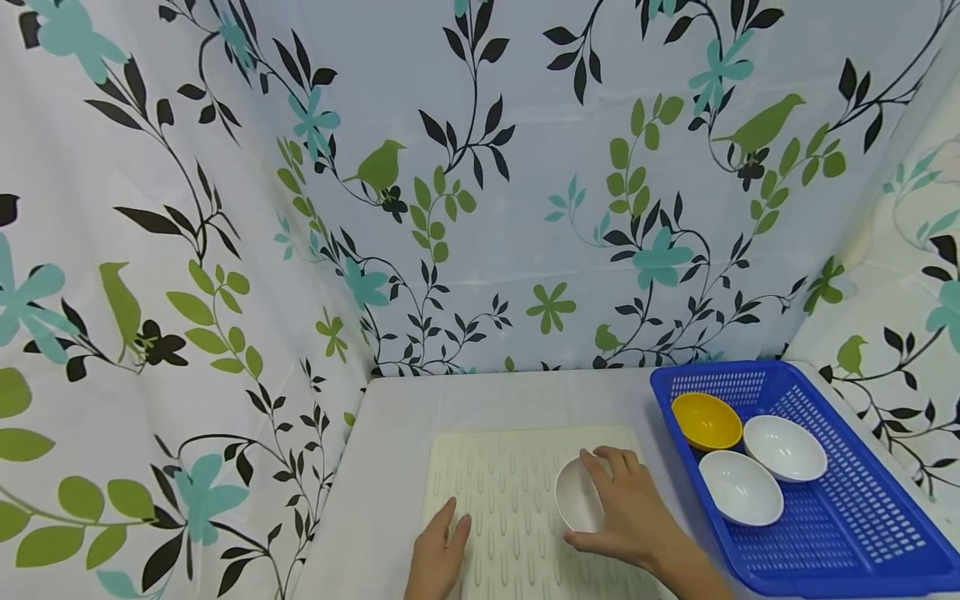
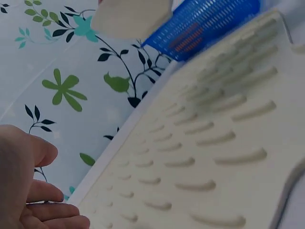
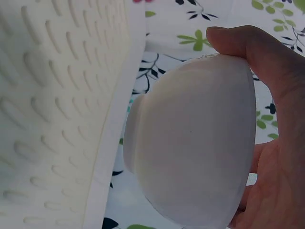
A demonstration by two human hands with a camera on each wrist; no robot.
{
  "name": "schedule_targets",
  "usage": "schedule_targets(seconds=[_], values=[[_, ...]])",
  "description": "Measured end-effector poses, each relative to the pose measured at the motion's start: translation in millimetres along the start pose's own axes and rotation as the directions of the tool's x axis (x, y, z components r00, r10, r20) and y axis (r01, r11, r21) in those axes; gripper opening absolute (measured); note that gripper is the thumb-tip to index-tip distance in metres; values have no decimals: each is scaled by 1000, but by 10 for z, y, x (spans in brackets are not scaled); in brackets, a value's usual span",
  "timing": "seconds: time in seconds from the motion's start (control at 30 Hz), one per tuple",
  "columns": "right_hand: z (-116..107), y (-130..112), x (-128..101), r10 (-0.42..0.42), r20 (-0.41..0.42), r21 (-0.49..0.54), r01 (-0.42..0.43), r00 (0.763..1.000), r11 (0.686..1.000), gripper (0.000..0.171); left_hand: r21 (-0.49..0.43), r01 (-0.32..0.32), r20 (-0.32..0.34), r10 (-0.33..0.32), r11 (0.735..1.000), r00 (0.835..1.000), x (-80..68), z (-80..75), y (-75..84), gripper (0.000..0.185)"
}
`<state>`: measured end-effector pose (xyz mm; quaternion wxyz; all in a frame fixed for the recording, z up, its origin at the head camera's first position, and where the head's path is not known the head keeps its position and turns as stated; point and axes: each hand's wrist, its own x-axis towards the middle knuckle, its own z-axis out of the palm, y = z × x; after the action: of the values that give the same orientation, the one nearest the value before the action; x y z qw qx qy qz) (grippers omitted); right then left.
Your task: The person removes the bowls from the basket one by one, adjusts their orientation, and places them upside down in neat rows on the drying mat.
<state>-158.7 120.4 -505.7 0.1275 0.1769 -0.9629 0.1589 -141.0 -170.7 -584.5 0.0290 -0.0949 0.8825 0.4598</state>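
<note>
A white bowl (image 1: 579, 495) is gripped by its rim in my right hand (image 1: 628, 510), thumb on one side and fingers on the other, above a cream ridged drying mat (image 1: 517, 475). In the right wrist view the bowl (image 3: 195, 138) shows its rounded outside and foot, apart from the mat. My left hand (image 1: 438, 550) is by the mat's near left edge, holding nothing. The left wrist view shows that hand (image 2: 33, 191) with its fingers extended.
On the right stands a blue plastic basket (image 1: 840, 546). Inside it lie a yellow bowl (image 1: 705, 422) and two white bowls (image 1: 784, 448). A white cloth (image 1: 375, 467) covers the table, and a patterned curtain (image 1: 480, 275) hangs behind and at both sides.
</note>
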Motion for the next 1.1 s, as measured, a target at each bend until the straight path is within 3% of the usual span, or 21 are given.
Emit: schedule_targets(seconds=[0.1, 0.23, 0.37, 0.53, 0.63, 0.8, 1.1], values=[[90, -60, 30, -34, 5, 22, 34, 999, 999, 102, -175, 31, 101, -14, 984, 995, 6, 68, 107, 80], [195, -161, 78, -69, 37, 56, 67, 997, 996, 103, -367, 80, 213, 1, 927, 977, 13, 170, 212, 85], [271, -253, 98, -103, 55, 95, 98, 993, 991, 105, -472, 106, 280, 34, 875, 960, -17, 292, 274, 78], [321, -340, 120, -155, 41, 105, 150, 987, 983, 104, -599, 173, 369, 78, 782, 926, -68, 368, 341, 72], [329, -374, 130, -182, 28, 101, 178, 983, 979, 103, -646, 212, 407, 96, 733, 908, -95, 373, 371, 71], [339, -396, 132, -207, 18, 60, 206, 978, 977, 103, -687, 260, 454, 122, 679, 883, -117, 372, 396, 68], [379, -376, 215, -237, 9, 40, 236, 971, 971, 104, -747, 307, 487, 171, 590, 857, -13, 382, 358, 66]])
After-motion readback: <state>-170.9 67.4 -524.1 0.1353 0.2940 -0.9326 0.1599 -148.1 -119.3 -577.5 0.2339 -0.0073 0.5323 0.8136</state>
